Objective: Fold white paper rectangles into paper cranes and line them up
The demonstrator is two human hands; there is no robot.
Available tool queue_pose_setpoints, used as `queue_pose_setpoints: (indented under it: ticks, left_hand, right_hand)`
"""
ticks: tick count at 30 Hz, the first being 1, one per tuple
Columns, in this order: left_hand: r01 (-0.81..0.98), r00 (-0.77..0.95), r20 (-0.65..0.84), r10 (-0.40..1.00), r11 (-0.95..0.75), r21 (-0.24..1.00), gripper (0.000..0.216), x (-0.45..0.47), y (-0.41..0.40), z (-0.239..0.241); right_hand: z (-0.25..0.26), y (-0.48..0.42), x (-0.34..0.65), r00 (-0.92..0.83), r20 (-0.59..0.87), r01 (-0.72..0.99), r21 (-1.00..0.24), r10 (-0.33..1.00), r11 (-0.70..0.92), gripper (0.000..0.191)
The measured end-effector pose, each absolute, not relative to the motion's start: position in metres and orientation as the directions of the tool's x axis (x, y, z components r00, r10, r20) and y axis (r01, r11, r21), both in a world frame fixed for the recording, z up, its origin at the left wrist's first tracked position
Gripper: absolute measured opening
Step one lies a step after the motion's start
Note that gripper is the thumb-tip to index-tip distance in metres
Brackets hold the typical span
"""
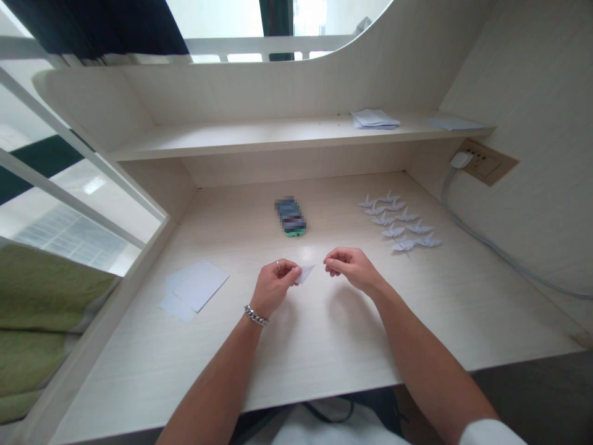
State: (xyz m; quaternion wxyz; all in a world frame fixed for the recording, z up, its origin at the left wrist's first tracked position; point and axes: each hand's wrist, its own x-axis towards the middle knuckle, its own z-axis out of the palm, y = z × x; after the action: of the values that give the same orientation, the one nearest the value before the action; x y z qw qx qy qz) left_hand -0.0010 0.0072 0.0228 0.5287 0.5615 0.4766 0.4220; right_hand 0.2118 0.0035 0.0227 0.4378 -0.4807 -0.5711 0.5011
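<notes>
My left hand (273, 285), with a ring and a chain bracelet, pinches a small folded piece of white paper (304, 273) between thumb and fingers. The paper narrows to a point toward the right. Just past that point is my right hand (349, 267), its fingers curled in and the thumb against them. A small gap separates its fingertips from the paper, and nothing shows in them. Both hands are above the desk (306, 352). Several white paper cranes (393, 232) stand in rows to the right, beyond my right hand.
Flat white paper sheets (197, 285) lie overlapping at the left. A phone (290, 216) with a blurred screen and green edge lies behind my hands. Folded papers (374, 118) rest on the shelf (259, 139). A white cable (504, 250) runs from the wall socket (486, 162) along the right.
</notes>
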Motion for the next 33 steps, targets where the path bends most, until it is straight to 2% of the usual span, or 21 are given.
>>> queue_pose_setpoints:
  ticks: [6, 12, 16, 19, 28, 33]
  left_hand:
    - [0.075, 0.223, -0.037, 0.974, 0.021, 0.997, 0.021, 0.006, 0.004, 0.022]
    - [0.057, 0.249, -0.068, 0.966, 0.056, 0.997, 0.024, 0.006, 0.003, 0.021]
    - [0.013, 0.281, -0.044, 0.959, 0.043, 0.999, 0.023, 0.007, 0.002, 0.021]
    - [-0.016, 0.297, -0.024, 0.955, 0.03, 0.999, 0.032, 0.008, 0.0, 0.02]
    - [0.075, 0.151, 0.001, 0.989, -0.012, 0.997, 0.031, 0.011, 0.001, 0.015]
    - [0.1, 0.107, -0.008, 0.994, -0.003, 0.995, 0.029, 0.012, 0.003, 0.013]
  right_hand:
    - [0.018, 0.001, 0.193, -0.203, 0.007, 0.04, -0.999, 0.979, 0.016, 0.024]
    - [0.009, 0.004, 0.187, -0.078, -0.008, -0.016, -1.0, 0.997, -0.01, 0.027]
    - [0.006, 0.003, 0.183, -0.007, 0.043, 0.034, -0.998, 0.999, 0.043, 0.028]
    - [0.007, 0.002, 0.182, 0.024, 0.087, 0.064, -0.994, 0.996, 0.085, 0.028]
    - [0.004, -0.004, 0.169, -0.036, 0.121, 0.056, -0.991, 0.992, 0.123, 0.027]
    - [0.003, -0.007, 0.165, 0.052, 0.148, 0.087, -0.986, 0.988, 0.143, 0.03]
